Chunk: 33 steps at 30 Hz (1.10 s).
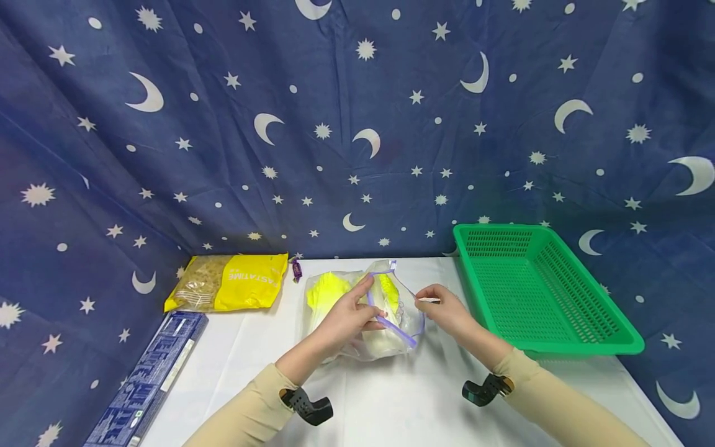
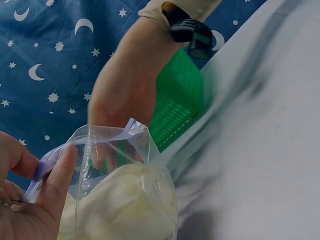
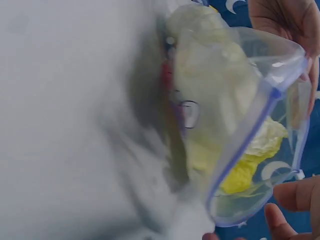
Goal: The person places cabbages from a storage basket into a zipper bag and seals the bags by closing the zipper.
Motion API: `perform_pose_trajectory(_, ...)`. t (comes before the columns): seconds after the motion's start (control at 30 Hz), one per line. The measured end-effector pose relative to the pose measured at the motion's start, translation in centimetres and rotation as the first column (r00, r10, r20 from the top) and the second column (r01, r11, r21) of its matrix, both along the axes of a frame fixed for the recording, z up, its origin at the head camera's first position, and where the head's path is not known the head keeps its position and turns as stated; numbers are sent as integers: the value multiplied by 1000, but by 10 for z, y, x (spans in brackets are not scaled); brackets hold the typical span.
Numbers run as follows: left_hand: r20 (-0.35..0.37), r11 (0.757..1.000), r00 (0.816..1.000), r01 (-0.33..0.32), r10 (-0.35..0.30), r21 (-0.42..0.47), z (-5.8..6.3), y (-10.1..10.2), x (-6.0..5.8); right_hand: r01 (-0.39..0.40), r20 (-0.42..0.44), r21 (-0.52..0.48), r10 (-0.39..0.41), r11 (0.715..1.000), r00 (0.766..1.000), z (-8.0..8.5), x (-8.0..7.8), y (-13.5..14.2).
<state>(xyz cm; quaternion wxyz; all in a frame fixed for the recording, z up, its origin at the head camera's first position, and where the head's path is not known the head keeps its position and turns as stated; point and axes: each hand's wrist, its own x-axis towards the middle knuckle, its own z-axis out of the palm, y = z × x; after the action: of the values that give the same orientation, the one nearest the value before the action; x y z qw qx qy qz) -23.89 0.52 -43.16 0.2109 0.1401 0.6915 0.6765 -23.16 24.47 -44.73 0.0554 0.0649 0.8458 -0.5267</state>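
Observation:
A clear zip bag (image 1: 365,351) with a purple zip edge lies on the table, its mouth spread apart toward the right. Inside it are pale and yellow-green leafy pieces that look like napa cabbage (image 1: 326,292). My left hand (image 1: 349,318) grips the near side of the mouth, thumb and fingers on the purple strip. On the right, my right hand (image 1: 447,310) pinches the other side of the rim between thumb and forefinger. The right wrist view shows a small white slider (image 3: 299,174) on the zip edge, close to the right fingertips (image 3: 287,195).
A green perforated basket (image 1: 558,347) stands at the right, beside my right forearm. At the back left lie a yellow pasta packet (image 1: 251,282) and a small purple-wrapped sweet (image 1: 296,270). A long blue box (image 1: 151,379) runs along the left edge. A starry curtain (image 1: 357,124) hangs behind.

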Motion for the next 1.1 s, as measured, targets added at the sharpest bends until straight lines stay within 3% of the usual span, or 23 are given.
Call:
perform_pose_trajectory(0.2, -11, 1000, 1000, -11, 11, 4, 4, -5, 1, -2, 66, -143, 12, 990, 998, -18, 5, -4)
perform_pose_trajectory(0.37, -28, 1000, 1000, -9, 10, 16, 9, -11, -1, -26, 20, -189, 30, 982, 999, -18, 5, -8)
perform_pose_trajectory(0.6, -28, 999, 999, -43, 43, 0, 31, -23, -9, -79, -62, -136, 71, 988, 996, 5, -2, -13)
perform_pose_trajectory(1.1, -53, 998, 997, -53, 51, -36, 75, -51, -27, -219, -60, 15, 219, 976, 974, 64, -25, -28)
